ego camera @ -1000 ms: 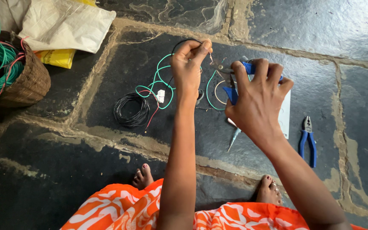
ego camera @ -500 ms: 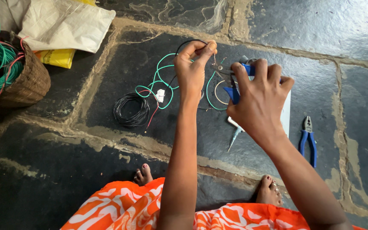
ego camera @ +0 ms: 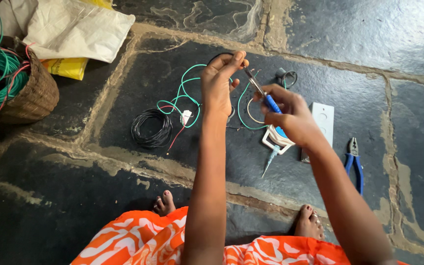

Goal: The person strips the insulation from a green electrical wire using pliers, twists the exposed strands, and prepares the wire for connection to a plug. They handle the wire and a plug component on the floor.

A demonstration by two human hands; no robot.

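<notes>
Head view shows the left hand (ego camera: 220,81) raised over the stone floor, fingertips pinched shut on something small at their tips, too small to make out, with a black wire looping just above. The right hand (ego camera: 290,115) is closed around the blue handle of a screwdriver (ego camera: 261,91), its metal tip pointing up and left to meet the left fingertips. As a judgement, the step in hand is working the screwdriver tip on that small pinched piece; the next move calls for a steady left pinch while the right hand keeps the tip seated and square to it.

Below the hands, toward the middle of the floor slab, lies a green wire (ego camera: 187,100) in loose curls, touching a black wire coil (ego camera: 150,128) to its left. A white switch plate (ego camera: 323,120) lies just beyond the right hand, and blue-handled pliers (ego camera: 354,159) lie near the slab's right edge. A woven basket (ego camera: 30,93) holding green and red wire stands at the far left corner, beside a white sack (ego camera: 74,29).
</notes>
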